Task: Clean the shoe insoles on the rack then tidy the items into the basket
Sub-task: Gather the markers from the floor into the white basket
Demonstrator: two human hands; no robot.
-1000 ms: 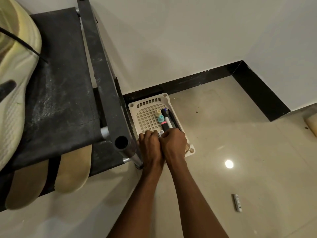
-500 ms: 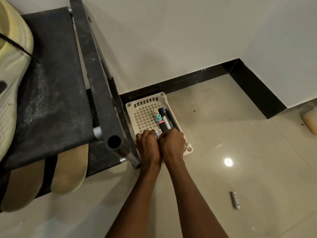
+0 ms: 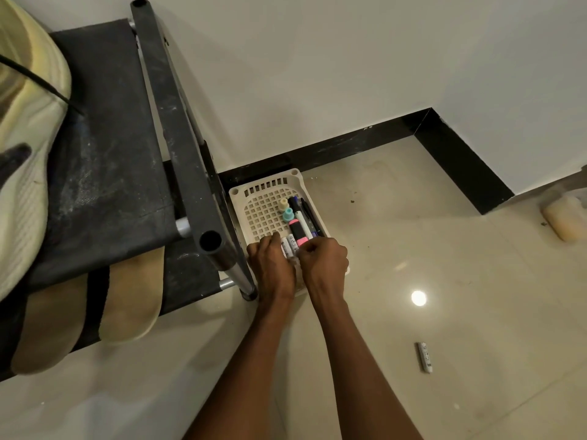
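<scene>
Parted slightly since a moment ago, left hand (image 3: 273,265) and right hand (image 3: 324,263) over the near end of the basket (image 3: 263,189) on the floor beside the rack (image 3: 178,122) (fingers curled among white batteries (image 3: 288,246), grip unclear), insoles (image 3: 133,300) lying on the lower shelf.

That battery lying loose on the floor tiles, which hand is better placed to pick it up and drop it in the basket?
Probably the right hand. The battery lies on its side of the basket, while the left hand sits against the shoe rack and would have to cross over the right arm.
</scene>
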